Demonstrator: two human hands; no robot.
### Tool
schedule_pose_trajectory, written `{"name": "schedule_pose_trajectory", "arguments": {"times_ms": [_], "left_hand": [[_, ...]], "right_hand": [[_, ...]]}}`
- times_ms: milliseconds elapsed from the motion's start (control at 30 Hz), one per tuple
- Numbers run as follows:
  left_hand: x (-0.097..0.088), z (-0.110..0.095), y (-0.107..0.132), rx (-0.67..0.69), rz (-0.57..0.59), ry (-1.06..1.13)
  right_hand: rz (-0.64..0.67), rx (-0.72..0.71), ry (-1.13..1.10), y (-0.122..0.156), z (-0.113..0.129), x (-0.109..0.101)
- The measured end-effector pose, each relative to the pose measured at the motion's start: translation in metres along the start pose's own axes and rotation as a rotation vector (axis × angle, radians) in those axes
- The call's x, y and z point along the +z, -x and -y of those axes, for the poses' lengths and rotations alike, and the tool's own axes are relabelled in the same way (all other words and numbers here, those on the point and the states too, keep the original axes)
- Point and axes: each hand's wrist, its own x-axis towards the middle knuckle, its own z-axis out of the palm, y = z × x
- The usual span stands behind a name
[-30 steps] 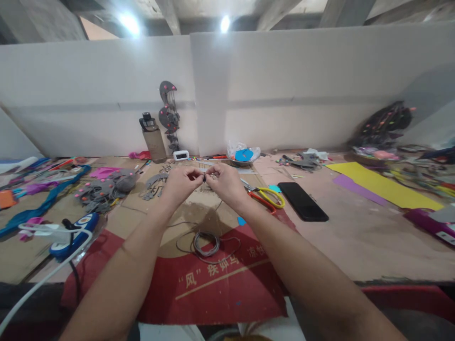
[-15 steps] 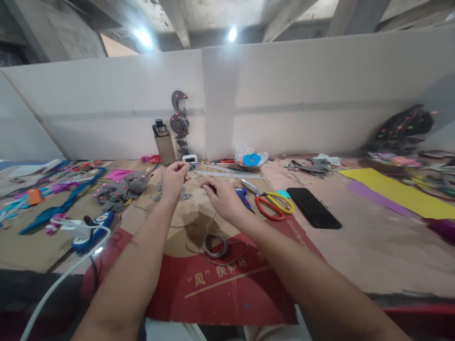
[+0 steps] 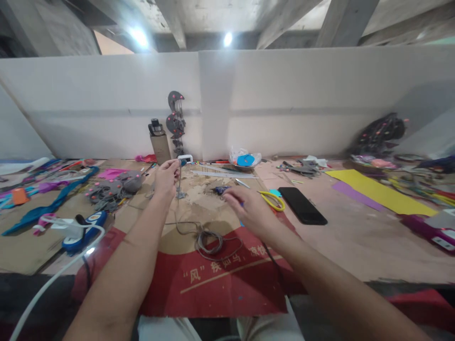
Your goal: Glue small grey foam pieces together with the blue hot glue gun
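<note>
My left hand [image 3: 166,177] is raised above the cardboard mat [image 3: 213,279], pinched on a thin wire with a small grey piece [image 3: 180,193] dangling from it. A coil of grey wire [image 3: 209,240] lies on the mat below. My right hand [image 3: 249,208] reaches flat, fingers stretched, toward the blue glue gun [image 3: 221,190], lying over the scissors with yellow handles [image 3: 273,201]. It holds nothing that I can see.
A black phone [image 3: 302,205] lies right of the scissors. Grey felt cutouts [image 3: 110,189] and a blue-white glue gun with cable [image 3: 81,226] sit to the left. A bottle [image 3: 158,142] stands by the white partition; yellow and purple sheets [image 3: 377,189] lie at right.
My hands, pinched together a second ago, have parted. The left one lifted the wire with the hanging piece; the right one let go and moved right over the scissors.
</note>
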Motion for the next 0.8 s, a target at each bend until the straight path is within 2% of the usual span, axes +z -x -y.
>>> {"name": "schedule_pose_trajectory", "arguments": {"times_ms": [67, 133, 267, 400, 500, 567, 633, 700, 800], "left_hand": [[0.002, -0.001, 0.002, 0.017, 0.015, 0.006], [0.003, -0.002, 0.003, 0.038, 0.029, 0.001], [0.006, -0.001, 0.007, 0.064, 0.054, -0.020], [0.010, -0.002, 0.012, 0.074, 0.049, -0.067], [0.010, -0.003, 0.014, 0.065, 0.050, -0.075], [0.010, -0.002, 0.013, 0.052, 0.061, -0.077], [0.009, -0.001, 0.012, 0.029, 0.071, -0.078], [0.008, -0.001, 0.011, -0.001, 0.077, -0.068], [0.008, 0.000, 0.012, -0.047, 0.090, -0.046]], "right_hand": [[-0.040, 0.188, 0.114, -0.004, -0.024, -0.006], [-0.025, 0.339, 0.245, -0.008, -0.047, -0.003], [0.063, 0.399, 0.237, -0.018, -0.079, 0.022], [0.085, 0.476, 0.144, -0.034, -0.089, 0.041], [0.081, 0.488, 0.092, -0.044, -0.086, 0.043], [0.020, 0.471, 0.022, -0.048, -0.078, 0.043], [-0.108, 0.382, -0.132, -0.048, -0.064, 0.042], [-0.220, 0.218, -0.345, -0.045, -0.045, 0.043], [-0.188, 0.052, -0.554, -0.040, -0.021, 0.043]]}}
